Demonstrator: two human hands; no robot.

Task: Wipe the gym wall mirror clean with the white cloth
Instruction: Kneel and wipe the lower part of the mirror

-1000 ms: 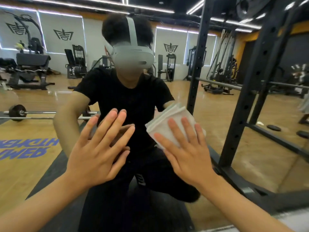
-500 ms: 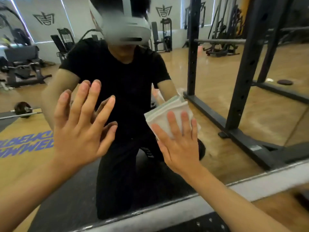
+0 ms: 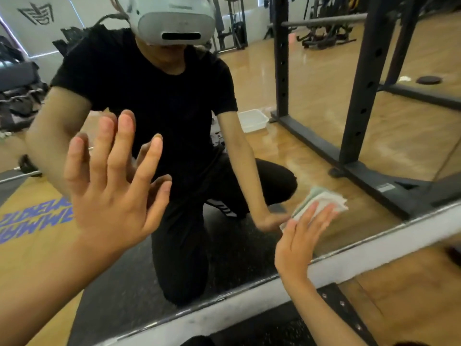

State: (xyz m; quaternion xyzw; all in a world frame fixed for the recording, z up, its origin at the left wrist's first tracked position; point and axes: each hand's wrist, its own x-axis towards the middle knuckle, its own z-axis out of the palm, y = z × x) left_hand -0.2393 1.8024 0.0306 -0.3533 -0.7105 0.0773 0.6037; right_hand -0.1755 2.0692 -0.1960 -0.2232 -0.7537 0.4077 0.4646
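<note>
Single head cam, wide-angle, faces fwd & down, v. close to wall mirror.

— The mirror glass is gleaming glossy, though hazy streaks are dulling it near the cloth.
— The cloth is looking like soft woven fabric, white and matt (one edge is showing pale green).
— Below, the trim strip is looking like pale metal, scuffed and dull.
— The mat is reading as black rubber, grainy and matt. In the reflection the rack is showing matt black painted metal, the tub translucent plastic, the floor glossy varnished wood.
</note>
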